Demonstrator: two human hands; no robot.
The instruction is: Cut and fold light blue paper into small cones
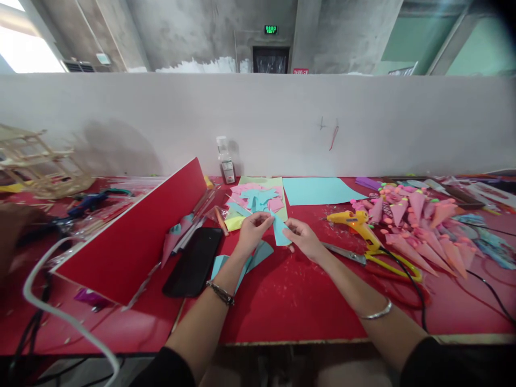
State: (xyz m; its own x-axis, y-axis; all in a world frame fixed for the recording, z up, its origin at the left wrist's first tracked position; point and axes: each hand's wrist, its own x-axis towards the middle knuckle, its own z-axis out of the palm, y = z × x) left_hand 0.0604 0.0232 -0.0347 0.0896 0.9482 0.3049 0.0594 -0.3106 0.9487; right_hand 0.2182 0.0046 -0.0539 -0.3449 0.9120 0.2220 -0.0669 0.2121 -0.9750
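Observation:
A small piece of light blue paper (280, 232) is held up between both hands above the red table. My left hand (255, 230) pinches its upper left corner. Fingers of my right hand (303, 238) grip its right edge. Under my left wrist lie more blue paper pieces (261, 255), partly hidden by the forearm. Just beyond the hands, pink and blue paper scraps (258, 198) are heaped on a pale yellow-green sheet (278, 184).
Right of my hands lie a yellow glue gun (357, 221), large scissors (393, 263) and a pile of pink paper cones (427, 231). To the left are a black phone (193, 263) and a standing red board (141, 236). A bottle (226, 161) and a blue sheet (320, 191) are at the back.

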